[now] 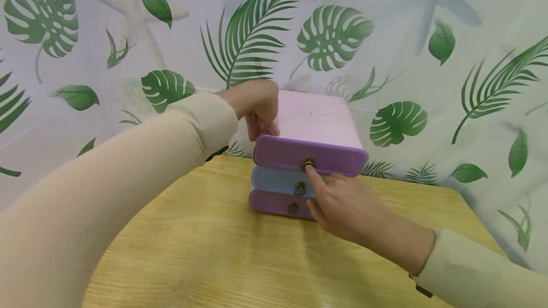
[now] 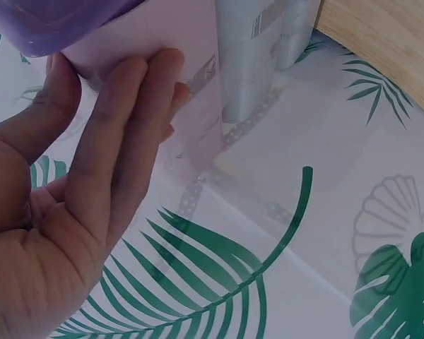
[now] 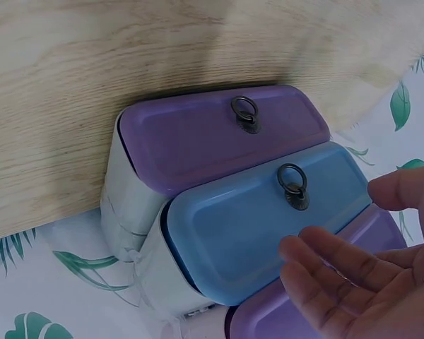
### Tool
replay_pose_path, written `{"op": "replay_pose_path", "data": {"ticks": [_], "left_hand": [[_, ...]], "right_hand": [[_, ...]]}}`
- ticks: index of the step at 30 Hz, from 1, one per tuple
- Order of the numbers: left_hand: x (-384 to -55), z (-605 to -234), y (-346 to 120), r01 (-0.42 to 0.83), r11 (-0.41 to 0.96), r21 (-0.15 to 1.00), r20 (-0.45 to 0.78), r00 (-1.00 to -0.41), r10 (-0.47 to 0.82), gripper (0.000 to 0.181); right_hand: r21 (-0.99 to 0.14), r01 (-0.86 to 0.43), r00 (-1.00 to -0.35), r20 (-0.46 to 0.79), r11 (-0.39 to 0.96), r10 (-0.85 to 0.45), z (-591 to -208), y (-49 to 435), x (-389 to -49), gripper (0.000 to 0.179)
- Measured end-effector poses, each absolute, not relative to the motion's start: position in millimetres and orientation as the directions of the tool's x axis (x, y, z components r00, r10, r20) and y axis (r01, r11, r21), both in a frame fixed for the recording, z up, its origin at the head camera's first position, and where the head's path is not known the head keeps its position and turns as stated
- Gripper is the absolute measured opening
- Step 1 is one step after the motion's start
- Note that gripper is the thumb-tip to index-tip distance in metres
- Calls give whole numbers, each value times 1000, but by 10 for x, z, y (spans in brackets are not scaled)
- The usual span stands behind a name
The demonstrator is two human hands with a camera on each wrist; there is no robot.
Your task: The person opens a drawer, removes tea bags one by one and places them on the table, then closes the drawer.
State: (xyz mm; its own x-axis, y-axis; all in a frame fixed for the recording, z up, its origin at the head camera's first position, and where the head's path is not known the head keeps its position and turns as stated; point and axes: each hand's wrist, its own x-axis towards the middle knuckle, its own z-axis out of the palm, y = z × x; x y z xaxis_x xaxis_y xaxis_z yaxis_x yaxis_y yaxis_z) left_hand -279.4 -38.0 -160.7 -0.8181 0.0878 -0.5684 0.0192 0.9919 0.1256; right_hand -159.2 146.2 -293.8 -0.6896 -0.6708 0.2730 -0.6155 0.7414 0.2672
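Observation:
A stack of three small drawers shows a purple top front, a blue middle front and a purple bottom front. Each front bears a metal ring pull. My left hand is at the left side of the top drawer unit. In the left wrist view its outstretched fingers touch the pink casing, the thumb near the purple front's edge. The index finger of my right hand extends to the top ring pull and touches it. The right wrist view shows its other fingers loosely bent before the blue front.
The stack stands toward the back of a wooden table. Behind it hangs a white cloth printed with green leaves, starfish and shells. Both forearms wear cream sleeves, with a dark band at each wrist.

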Motion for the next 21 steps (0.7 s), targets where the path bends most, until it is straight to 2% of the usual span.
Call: {"op": "replay_pose_path", "data": {"ticks": [6, 11, 16, 21], "left_hand": [[-2836, -1664, -447, -5, 987, 160, -589, -803, 91, 57], [-2851, -1689, -541, 64, 978, 196, -540, -826, 162, 58], [-2893, -1697, -631, 147, 967, 209, -503, -832, 235, 51], [-2912, -1702, -622, 169, 965, 202, -526, -812, 253, 56]], "right_hand": [[296, -623, -663, 291, 724, -689, -2997, 1453, -1630, 58], [308, -639, -611, 354, 705, -708, -2996, 1408, -1676, 47], [271, -622, -642, 360, 734, -677, -2946, 1361, -1707, 34], [196, -624, -669, 366, 756, -647, -2953, 1384, -1766, 27]]}}
